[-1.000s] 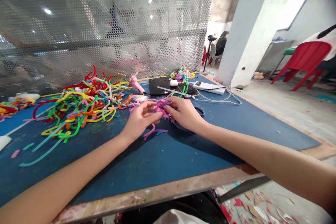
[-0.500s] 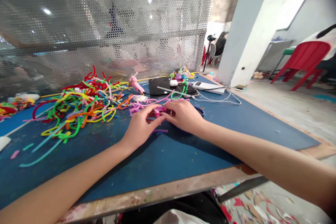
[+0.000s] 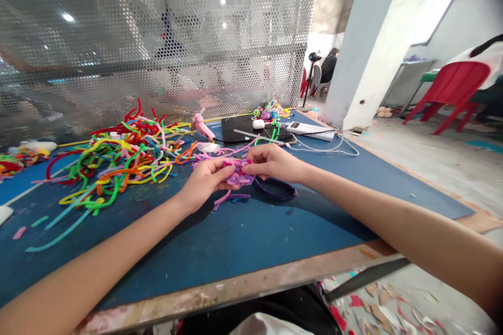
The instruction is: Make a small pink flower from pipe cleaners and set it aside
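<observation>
Beside the band, your left hand and right hand pinch the bundle, now less covered and probably easier worked.

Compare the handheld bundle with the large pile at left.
The bundle is small; the pile is much larger. The bundle is pink and purple; the pile mixes red, green, yellow and orange. The left hand and right hand hold the bundle; the pile lies on the table. Both show some pink.
</observation>
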`<state>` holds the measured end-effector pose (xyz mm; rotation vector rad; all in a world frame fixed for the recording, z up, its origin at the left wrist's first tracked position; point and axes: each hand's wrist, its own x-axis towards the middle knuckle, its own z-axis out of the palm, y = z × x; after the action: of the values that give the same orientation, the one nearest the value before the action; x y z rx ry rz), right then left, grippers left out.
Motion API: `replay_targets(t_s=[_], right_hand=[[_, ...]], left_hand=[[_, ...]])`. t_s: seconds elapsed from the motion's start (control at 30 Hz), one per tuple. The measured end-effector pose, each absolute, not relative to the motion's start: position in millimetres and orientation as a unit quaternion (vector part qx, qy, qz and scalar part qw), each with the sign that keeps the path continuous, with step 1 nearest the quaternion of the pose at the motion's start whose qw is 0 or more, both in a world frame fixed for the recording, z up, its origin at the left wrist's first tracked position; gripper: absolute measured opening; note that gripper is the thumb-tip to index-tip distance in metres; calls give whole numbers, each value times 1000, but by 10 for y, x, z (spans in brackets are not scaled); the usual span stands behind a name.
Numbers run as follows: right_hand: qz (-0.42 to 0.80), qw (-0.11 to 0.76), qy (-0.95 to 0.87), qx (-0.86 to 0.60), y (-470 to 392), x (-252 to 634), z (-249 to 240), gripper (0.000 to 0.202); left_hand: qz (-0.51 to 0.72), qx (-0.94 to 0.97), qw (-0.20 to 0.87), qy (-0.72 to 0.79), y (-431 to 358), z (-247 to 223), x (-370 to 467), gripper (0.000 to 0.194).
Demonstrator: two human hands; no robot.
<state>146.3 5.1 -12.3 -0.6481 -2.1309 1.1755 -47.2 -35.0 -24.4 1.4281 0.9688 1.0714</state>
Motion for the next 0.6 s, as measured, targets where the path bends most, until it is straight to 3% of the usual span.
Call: replay_targets(t_s=[0.2, 0.6], right_hand=[[412, 317, -811, -268, 14, 1429, -162, 36], [405, 316, -805, -297, -31, 1422, -166, 39]], left_hand=[[442, 613, 505, 417, -388, -233, -455, 34], [387, 742, 268, 477, -492, -240, -419, 31]])
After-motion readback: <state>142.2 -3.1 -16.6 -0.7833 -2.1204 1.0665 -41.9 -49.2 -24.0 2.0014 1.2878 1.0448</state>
